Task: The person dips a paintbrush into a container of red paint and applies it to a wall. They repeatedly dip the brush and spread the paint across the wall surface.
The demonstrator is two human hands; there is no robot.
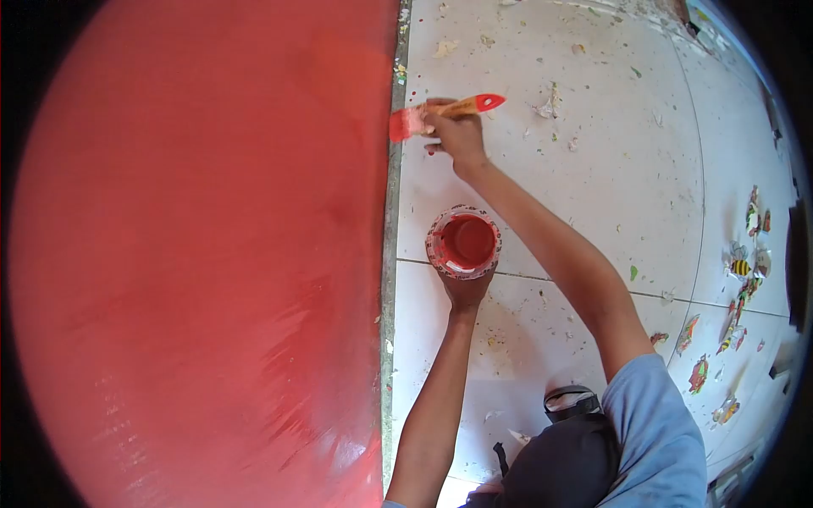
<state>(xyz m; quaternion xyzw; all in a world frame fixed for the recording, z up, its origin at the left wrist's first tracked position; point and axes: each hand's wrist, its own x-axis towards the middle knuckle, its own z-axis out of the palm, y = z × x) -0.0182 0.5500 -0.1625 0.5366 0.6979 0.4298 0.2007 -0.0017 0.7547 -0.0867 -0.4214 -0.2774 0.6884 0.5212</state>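
Observation:
A paintbrush (pixel 466 106) with a wooden handle and red tip is gripped in my right hand (pixel 460 138). Its red-coated bristles touch or nearly touch the right edge of the red-painted surface (pixel 212 212). Lower down, my left hand (pixel 466 290) holds a clear, patterned-rim cup (pixel 465 243) from below, and red paint shows inside it. Most of the left fingers are hidden under the cup. Streaks and shiny patches mark the lower part of the red surface.
A narrow grey strip (pixel 389 254) runs along the red surface's edge. Pale floor tiles (pixel 584 186) carry scraps and red specks. Colourful cut-outs, one a bee (pixel 741 267), lie at the right. A dark-clothed knee (pixel 563 466) and a sandal strap (pixel 572 402) show below.

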